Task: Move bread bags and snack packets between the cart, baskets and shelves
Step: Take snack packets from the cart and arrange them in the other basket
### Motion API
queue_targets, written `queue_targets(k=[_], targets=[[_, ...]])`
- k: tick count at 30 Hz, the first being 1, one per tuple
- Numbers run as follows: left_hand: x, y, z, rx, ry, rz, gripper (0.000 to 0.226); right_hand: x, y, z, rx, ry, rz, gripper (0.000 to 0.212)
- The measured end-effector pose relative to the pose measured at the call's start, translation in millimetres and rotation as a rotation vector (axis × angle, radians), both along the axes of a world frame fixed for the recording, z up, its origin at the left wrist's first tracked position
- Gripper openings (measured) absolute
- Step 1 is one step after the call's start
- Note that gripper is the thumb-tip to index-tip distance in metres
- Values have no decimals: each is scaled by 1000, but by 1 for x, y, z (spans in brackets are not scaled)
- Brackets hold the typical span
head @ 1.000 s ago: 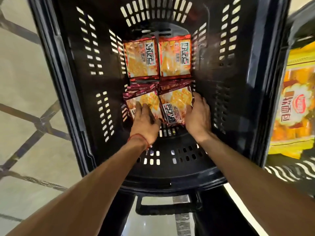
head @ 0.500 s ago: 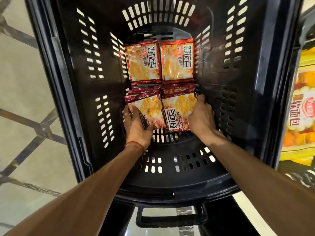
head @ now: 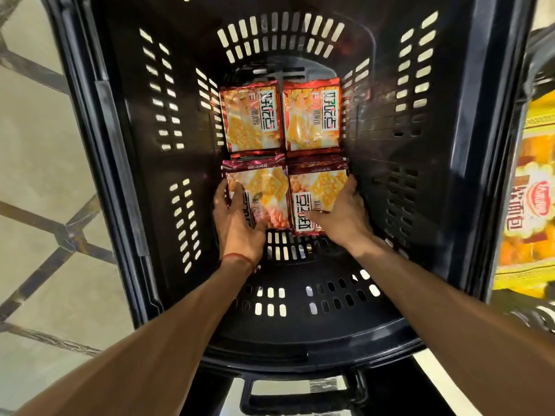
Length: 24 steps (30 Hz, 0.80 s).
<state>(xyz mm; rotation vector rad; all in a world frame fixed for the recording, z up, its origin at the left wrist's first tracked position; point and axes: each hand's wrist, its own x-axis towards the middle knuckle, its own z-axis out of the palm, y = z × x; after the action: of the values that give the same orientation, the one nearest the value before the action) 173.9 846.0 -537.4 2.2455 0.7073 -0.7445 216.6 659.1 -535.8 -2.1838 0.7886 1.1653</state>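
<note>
Looking straight down. Two bare forearms enter from 7 and 5 o'clock and reach into a deep black slotted plastic basket [head: 135, 163] that fills most of the view. Its dark carry handle [head: 300, 396] sits at 6 o'clock. A thin red thread [head: 237, 258] circles the left wrist.

On the basket floor, near centre, the left hand [head: 237, 226] grasps the near-left stack of red-and-orange foil cracker packets [head: 265, 187]. Its fingers wrap the stack's outer edge at 9 o'clock and its thumb lies over the top face. The right hand [head: 345, 216] grasps the near-right stack of matching packets [head: 318, 184], with fingers round its 3 o'clock edge and thumb across the label. The two stacks lie side by side, touching. How many packets each holds cannot be told.

Beyond them, toward 12 o'clock, a far-left packet [head: 252, 118] and a far-right packet [head: 312, 115] lie flat against the far wall, clear of both hands.

Outside the basket, a yellow-and-orange bread bag [head: 531, 205] shows at 3 o'clock and pale floor tiles with dark joints [head: 36, 163] at 9 o'clock.

The step in hand appears to be handling the near pair of stacks, either squaring them into place or taking them up. This view does not settle which. A lift would call for even pressure from both hands and a straight rise between the tall walls, since slick foil packets could slide off a stack.
</note>
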Motion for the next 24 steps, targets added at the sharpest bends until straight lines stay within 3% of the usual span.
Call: queue_targets(k=[4,7,11,14,18,24], targets=[[1,2,1,23,42,-94,99,-8,2,4,-62,-63,23,111],[-1,8,1,38,20,-230,81,-13,5,3,-110,-149,-48,106],[-6,19,3,54,-4,-165,62,-12,8,4,-86,-134,-50,107],[-3,15,23,63,53,-423,65,-11,5,15,-10,-79,-27,108],[-7,12,75,120,228,-524,78,-19,-1,66,8,-153,158,81],[0,-8,208,222,145,-737,73,-34,-21,205,-14,-298,547,62]])
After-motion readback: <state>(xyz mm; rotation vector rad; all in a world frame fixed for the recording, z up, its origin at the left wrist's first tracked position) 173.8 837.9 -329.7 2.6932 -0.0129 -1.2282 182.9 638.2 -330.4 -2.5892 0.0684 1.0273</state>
